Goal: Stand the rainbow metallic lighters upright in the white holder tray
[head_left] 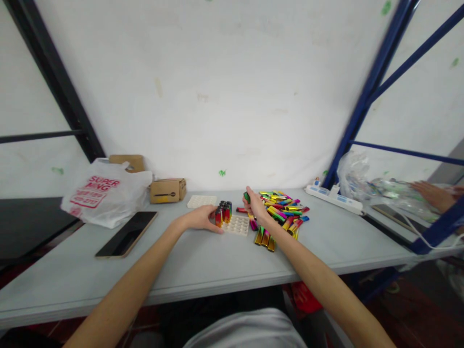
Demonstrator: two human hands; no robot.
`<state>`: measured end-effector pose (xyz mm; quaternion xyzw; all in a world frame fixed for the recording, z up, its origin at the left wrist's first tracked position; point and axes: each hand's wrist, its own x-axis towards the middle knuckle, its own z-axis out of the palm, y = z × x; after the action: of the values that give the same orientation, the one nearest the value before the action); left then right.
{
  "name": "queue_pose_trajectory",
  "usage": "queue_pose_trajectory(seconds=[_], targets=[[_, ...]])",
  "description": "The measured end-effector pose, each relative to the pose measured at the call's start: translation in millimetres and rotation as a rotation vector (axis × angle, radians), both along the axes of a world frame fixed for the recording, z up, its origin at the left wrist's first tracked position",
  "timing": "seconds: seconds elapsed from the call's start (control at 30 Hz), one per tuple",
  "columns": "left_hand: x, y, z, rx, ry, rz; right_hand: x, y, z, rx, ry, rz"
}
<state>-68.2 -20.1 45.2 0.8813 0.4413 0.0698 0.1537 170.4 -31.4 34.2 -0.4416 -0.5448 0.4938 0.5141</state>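
A cream tray (237,226) with rows of round holes lies on the table, and several shiny lighters (224,213) with black tops stand upright at its left side. My left hand (203,218) curls around the tray's left end, thumb at the front and fingers behind the lighters. Over the right part of the tray, my right hand (255,207) is closed on a lighter (247,197) whose green end shows; the rest is hidden by the fingers. Just right of that hand spreads a pile of loose metallic-coloured lighters (286,210).
Another cream tray (202,201) lies behind my left hand. Leftward are a small cardboard box (167,191), a dark phone (126,234) and a white plastic bag (108,193). A power strip (335,199) lies right, near a blue post and another person's hand (433,195).
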Motion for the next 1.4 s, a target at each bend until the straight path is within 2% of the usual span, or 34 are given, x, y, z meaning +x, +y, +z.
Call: queue_pose_trajectory(seconds=[0.13,0.3,0.47,0.6,0.7,0.83,0.97,1.07,1.3,1.4], targets=[[1,-2,2.3,-0.013,-0.011,0.001,-3,-9,3.7,-0.063,0.058,-0.034],[2,-2,3.7,-0.01,-0.013,-0.025,-3,-10,-0.9,0.022,-0.01,-0.026],[1,-1,2.2,-0.009,-0.015,-0.038,-4,-6,-4.6,0.029,0.035,-0.022],[2,-2,2.7,-0.002,-0.014,-0.037,-4,-1,-10.1,0.163,0.089,-0.005],[3,-2,2.2,0.014,-0.026,-0.032,-4,2,-15.4,0.266,0.02,-0.017],[4,-1,-2.0,0.014,-0.064,-0.051,-4,-4,-13.6,0.408,-0.145,-0.11],[4,3,-6.9,0.022,-0.094,-0.048,-4,-16,-4.1,0.637,-0.454,-0.255],[4,3,-8.5,0.03,-0.099,-0.057,-2,-21,-2.1,0.685,-0.607,-0.195],[4,2,-6.5,0.026,-0.068,-0.037,0,-16,-11.7,0.66,-0.768,0.126],[5,0,-4.9,0.022,-0.074,-0.029,-2,-15,-12.6,0.639,-0.773,0.152]])
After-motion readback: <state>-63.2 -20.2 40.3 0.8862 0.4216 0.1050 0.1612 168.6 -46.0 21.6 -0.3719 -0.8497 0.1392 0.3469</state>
